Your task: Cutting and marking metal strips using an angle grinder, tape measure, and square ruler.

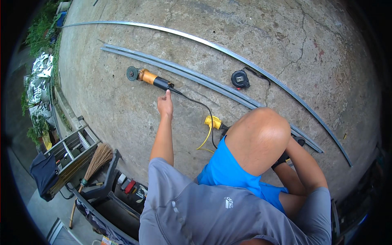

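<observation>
An orange and black angle grinder (152, 79) lies on the concrete, its disc toward the left. My left hand (165, 105) is at its rear end, next to where the black cord (200, 102) comes out. One digit of it points up at the grinder; the other fingers look curled and are mostly hidden. Whether it touches the grinder is unclear. My right forearm (304, 161) passes behind my raised knee, which hides the right hand. Near the knee, a yellow extension socket (213, 121) lies where the grinder's cord runs down.
Two grey metal channels (175, 70) lie beyond the grinder, with one longer metal strip (212, 45) farther out. A black tape measure (240, 79) rests between them. On the left are a ladder (75, 149), a straw broom (100, 159) and a dark plastic chair (108, 196).
</observation>
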### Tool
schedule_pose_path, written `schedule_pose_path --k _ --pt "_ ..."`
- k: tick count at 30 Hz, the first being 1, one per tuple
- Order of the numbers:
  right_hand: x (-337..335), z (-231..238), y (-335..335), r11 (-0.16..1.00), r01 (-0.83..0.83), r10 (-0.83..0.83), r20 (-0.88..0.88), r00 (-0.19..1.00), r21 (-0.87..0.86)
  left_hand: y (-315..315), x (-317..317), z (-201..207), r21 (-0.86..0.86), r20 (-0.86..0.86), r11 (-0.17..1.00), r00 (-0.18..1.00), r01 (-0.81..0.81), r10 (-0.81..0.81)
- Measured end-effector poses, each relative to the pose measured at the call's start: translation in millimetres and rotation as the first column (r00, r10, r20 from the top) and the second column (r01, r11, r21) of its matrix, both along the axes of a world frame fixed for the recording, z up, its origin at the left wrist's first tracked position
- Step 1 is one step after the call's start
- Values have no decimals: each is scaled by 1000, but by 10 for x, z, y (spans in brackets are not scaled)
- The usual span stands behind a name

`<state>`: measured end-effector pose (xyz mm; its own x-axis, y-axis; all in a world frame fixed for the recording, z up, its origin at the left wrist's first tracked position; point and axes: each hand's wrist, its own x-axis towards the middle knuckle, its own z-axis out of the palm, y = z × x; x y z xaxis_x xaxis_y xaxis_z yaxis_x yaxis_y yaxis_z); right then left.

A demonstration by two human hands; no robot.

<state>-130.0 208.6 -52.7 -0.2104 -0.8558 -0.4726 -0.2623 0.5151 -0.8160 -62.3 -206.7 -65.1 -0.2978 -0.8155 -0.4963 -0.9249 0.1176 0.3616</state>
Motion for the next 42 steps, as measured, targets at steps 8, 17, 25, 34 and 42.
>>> schedule_pose_path --k 8,17,25,34,42 --pt "89 267 765 958 198 -173 -136 976 207 -765 -591 -749 258 -53 888 912 -380 406" --pt "-491 644 1383 883 266 -120 -361 925 386 -825 -603 -603 361 -234 865 864 -349 447" --pt "-1037 1452 1937 810 434 -202 -507 838 395 -94 -443 352 584 -406 789 773 -192 488" --pt "-1060 2356 2368 624 779 -645 -528 553 54 1917 -1599 1647 535 -675 644 735 548 -64" --pt "-915 2189 2498 303 916 -952 -134 277 -262 3467 -2647 2106 272 -812 113 291 956 -505"
